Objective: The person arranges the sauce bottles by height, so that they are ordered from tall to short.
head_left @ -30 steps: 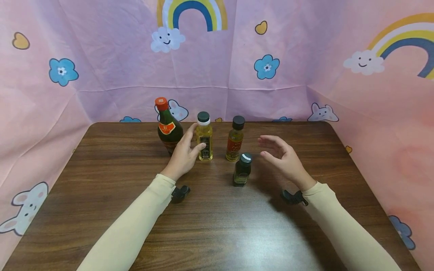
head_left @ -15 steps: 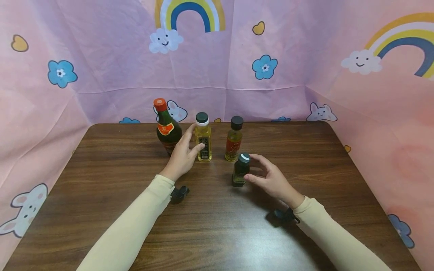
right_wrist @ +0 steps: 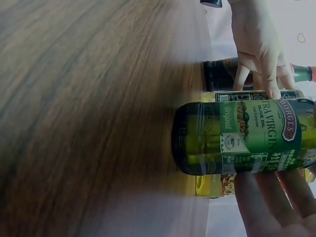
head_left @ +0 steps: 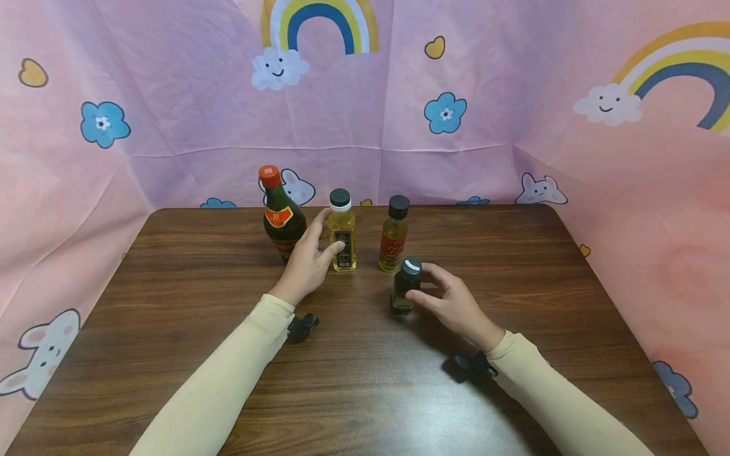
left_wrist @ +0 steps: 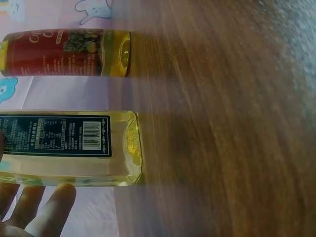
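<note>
In the head view my left hand (head_left: pixel 303 267) holds a square clear bottle of yellow oil (head_left: pixel 349 223) with a dark green cap, thumb in front and fingers along its left side. The left wrist view shows that bottle's dark back label (left_wrist: pixel 59 136) with a barcode. Nearer the front, a small dark green olive oil bottle (head_left: pixel 403 284) stands upright with my right hand (head_left: pixel 456 310) gripping it, the thumb across its front. Its green label (right_wrist: pixel 266 131) faces the right wrist camera, and fingers (right_wrist: pixel 252 202) lie against one side. Both bottles stand on the table.
A red-labelled oil bottle (head_left: pixel 392 246) with a black cap stands behind the olive oil bottle. Left of the yellow oil bottle is a large dark bottle (head_left: pixel 281 215) with a red cap, partly hidden by my left hand. Patterned cloth (head_left: pixel 353 120) hangs around the wooden table (head_left: pixel 342 392).
My right hand has come in leftward and toward the front, from open air to the olive oil bottle, and its thumb has closed onto it. My left hand stays on the yellow oil bottle.
</note>
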`<state>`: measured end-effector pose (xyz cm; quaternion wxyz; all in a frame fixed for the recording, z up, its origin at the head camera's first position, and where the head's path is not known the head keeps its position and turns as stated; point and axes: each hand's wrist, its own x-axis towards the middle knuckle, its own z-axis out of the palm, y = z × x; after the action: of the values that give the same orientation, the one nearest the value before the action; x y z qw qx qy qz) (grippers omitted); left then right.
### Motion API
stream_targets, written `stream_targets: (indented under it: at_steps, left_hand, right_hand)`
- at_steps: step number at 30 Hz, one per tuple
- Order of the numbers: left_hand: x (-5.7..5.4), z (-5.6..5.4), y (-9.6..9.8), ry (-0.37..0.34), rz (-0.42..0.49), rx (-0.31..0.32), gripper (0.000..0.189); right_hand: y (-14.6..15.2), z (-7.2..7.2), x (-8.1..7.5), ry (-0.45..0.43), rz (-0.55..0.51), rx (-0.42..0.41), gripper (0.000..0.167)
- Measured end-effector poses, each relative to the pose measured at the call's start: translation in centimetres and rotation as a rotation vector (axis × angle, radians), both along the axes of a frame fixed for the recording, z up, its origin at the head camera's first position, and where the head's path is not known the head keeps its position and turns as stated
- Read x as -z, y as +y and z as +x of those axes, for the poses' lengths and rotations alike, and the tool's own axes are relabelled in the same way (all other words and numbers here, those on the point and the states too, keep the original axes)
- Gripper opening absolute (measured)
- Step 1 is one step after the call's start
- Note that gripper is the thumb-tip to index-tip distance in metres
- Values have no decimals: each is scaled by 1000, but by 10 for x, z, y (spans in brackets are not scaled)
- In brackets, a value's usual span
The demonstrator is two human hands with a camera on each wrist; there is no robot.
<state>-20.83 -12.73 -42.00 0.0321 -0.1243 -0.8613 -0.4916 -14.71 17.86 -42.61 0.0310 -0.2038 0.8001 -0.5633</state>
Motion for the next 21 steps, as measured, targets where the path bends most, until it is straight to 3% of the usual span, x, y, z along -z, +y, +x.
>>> stream_targets:
  at_steps: [21]
  left_hand:
    - [4,-1,-1,30,-28,-3,70]
  right_hand:
    - [-2,0,0,88,25,11,42]
